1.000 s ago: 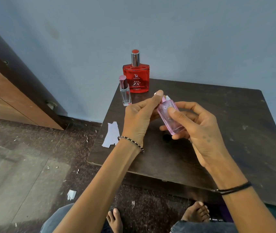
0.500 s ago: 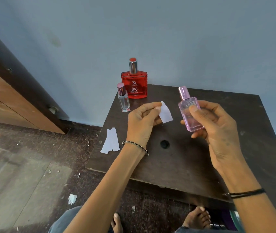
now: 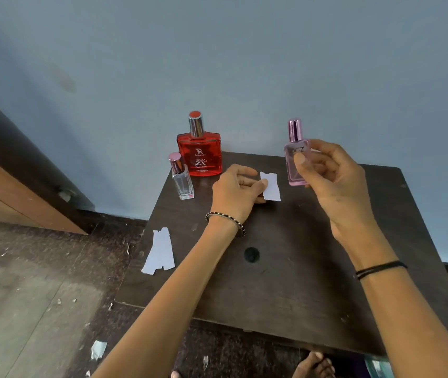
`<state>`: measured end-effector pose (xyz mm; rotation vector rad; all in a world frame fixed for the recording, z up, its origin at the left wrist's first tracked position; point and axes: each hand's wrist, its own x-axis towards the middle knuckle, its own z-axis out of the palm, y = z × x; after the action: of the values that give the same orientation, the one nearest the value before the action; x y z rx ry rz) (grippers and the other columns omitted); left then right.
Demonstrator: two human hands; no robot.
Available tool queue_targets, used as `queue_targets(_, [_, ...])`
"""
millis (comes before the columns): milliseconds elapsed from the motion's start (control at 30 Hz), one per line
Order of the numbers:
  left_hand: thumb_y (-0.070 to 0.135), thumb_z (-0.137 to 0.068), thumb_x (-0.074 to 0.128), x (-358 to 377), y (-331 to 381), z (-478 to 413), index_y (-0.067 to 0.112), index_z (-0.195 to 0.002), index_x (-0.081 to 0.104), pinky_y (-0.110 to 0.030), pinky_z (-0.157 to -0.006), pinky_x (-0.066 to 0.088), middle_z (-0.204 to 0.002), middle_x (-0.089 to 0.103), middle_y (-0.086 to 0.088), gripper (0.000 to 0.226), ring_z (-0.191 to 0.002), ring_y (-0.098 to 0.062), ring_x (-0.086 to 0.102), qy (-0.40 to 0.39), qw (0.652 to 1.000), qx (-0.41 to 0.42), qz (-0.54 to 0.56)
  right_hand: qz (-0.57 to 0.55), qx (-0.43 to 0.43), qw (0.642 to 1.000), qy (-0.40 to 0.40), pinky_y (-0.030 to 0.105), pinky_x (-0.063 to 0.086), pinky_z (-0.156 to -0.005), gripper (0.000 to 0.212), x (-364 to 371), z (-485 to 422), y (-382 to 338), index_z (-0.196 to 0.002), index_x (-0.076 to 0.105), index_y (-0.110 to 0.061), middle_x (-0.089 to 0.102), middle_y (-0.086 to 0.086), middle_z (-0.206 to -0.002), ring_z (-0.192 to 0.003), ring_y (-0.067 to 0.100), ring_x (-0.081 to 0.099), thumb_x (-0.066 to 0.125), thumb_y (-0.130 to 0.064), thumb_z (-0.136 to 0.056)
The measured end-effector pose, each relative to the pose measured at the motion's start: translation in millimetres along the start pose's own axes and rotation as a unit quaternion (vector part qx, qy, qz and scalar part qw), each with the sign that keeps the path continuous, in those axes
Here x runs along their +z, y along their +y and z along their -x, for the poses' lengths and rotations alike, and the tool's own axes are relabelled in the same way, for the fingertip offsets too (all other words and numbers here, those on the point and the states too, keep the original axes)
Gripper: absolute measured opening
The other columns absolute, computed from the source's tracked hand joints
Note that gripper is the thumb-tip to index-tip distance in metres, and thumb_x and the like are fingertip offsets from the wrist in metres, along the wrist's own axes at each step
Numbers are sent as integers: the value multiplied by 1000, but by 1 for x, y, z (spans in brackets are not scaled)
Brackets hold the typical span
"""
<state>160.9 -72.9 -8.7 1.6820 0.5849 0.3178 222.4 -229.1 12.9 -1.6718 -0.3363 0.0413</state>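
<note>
The right hand (image 3: 334, 184) holds a small pink glass bottle with a shiny pink cap (image 3: 293, 174) up in the air. The thumb is on the front and the fingers curl round the back. The bottle stands straight up, above the far edge of the dark brown wooden bench (image 3: 285, 290). The left hand (image 3: 233, 190) pinches a small white paper slip (image 3: 272, 189) between thumb and finger, low over the bench and just to the left of the pink bottle (the two do not touch). At the far left corner stand a big red square glass bottle with a silver cap (image 3: 199, 156) and a little clear glass bottle with a pink cap (image 3: 183, 182), close together and near the blue wall (image 3: 244, 64). A longer torn white paper piece (image 3: 159, 252) hangs half over the left edge. A round black spot (image 3: 251, 254) sits in the middle. The near half and the right side of the bench are bare wood with lots of room.
</note>
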Motion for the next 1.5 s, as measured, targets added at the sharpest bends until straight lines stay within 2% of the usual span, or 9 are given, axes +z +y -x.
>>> queue_targets(133, [10,-88,75,1,-2,-3,7,-92,72,-14,-54,57,-68,69,1,6,-44,-1,65,9,999,19,-36,36,-11,999,-23,39,58,-94,34,6,-18,7,-120,63,-35,71,-15,-113,-104,4,69,74,-41,-89])
queue_targets(333, [12,-90,73,5,-4,-3,5,-96,78,-12,-50,53,-72,71,-2,11,-42,-2,62,12,996,47,-77,46,-9,998,-51,37,57,-96,33,14,-18,13,-118,61,-28,71,-10,-112,-100,3,69,76,-31,-89])
queue_targets(467, [14,-94,67,4,-4,-2,8,-101,78,-5,-50,47,-68,68,4,15,-40,4,60,14,991,71,-115,58,-8,996,-72,39,56,-97,32,19,-16,12,-119,60,-27,71,-9,-114,-101,6,69,75,-30,-90])
queue_targets(600, [11,-94,62,1,-2,-1,9,-104,76,-6,-50,48,-66,67,6,18,-41,5,59,-5,988,71,-138,72,-9,994,-81,33,57,-94,32,19,-16,13,-117,57,-30,71,-11,-114,-100,2,69,74,-33,-91])
queue_targets(700, [9,-88,67,-1,-2,0,10,-103,73,-9,-52,52,-77,70,0,16,-46,-1,62,-10,989,62,-133,85,-7,992,-89,24,55,-89,32,16,-16,16,-119,56,-31,70,-12,-113,-99,2,69,73,-35,-91])
queue_targets(800, [11,-84,75,-2,-2,1,11,-105,71,-9,-54,54,-82,68,3,21,-53,-4,62,-15,988,66,-142,98,-1,991,-96,15,51,-80,33,15,-17,17,-119,55,-33,69,-15,-114,-99,-3,67,72,-36,-92])
queue_targets(1033, [9,-83,78,-3,-4,2,9,-107,69,-9,-54,52,-77,62,8,26,-53,-4,59,-14,989,70,-133,102,-1,989,-105,15,53,-80,31,16,-17,17,-118,55,-34,69,-16,-114,-100,-4,67,72,-33,-93])
queue_targets(1300, [8,-85,76,-4,-4,3,7,-107,69,-8,-50,51,-77,63,7,23,-52,-3,58,-12,991,75,-109,99,7,988,-115,2,50,-73,32,18,-15,17,-115,53,-37,65,-22,-111,-96,-17,64,74,-29,-92])
queue_targets(1500, [4,-94,62,-7,-4,4,5,-105,70,-12,-56,55,-79,71,-4,14,-52,-6,64,-8,994,59,-88,75,18,990,-120,23,52,-97,44,13,-14,17,-118,53,-36,66,-12,-124,-114,2,65,78,-18,-87])
